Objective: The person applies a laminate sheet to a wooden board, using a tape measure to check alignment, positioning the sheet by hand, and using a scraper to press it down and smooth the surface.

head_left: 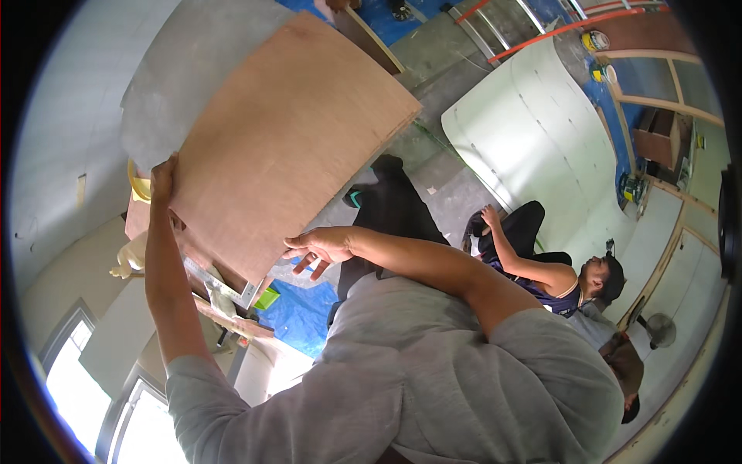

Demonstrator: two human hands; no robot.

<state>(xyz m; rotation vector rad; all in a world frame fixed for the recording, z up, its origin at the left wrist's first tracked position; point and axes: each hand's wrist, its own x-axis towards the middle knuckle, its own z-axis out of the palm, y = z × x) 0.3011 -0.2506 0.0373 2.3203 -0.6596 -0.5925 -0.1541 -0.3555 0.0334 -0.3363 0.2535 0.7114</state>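
Head view. Landmark: the brown wooden sheet (290,131), held in front of the person's torso and reaching away from it.

Labels: two tubs, far to the right of the sheet, bear coloured labels; the print is too small to read.

Containers: the yellow-and-white tub (594,41) is the farther of the two; the green-and-white tub (603,73) is nearer. Their contents cannot be determined. A bright green container (267,298) is located just beyond the sheet's near corner, beside a blue tarp (303,321); its contents cannot be determined.

Hands: the left hand (163,179) is at the sheet's left edge, fingers closed over that edge. The right hand (321,246) is at the sheet's near right corner; the thumb side touches the edge and the remaining fingers are spread. Whether this hand carries weight cannot be determined.

Surroundings: a grey panel (174,85) is positioned left of the sheet, partly covered by it. A pale board (533,131) with rows of dark marks is to the right of the sheet, apart from it. An orange-railed ladder (553,35) is beyond the pale board. A co-worker (564,282) in a dark cap sits to the right of the sheet, nearer the person. The sheet blocks the view of the floor beneath it.
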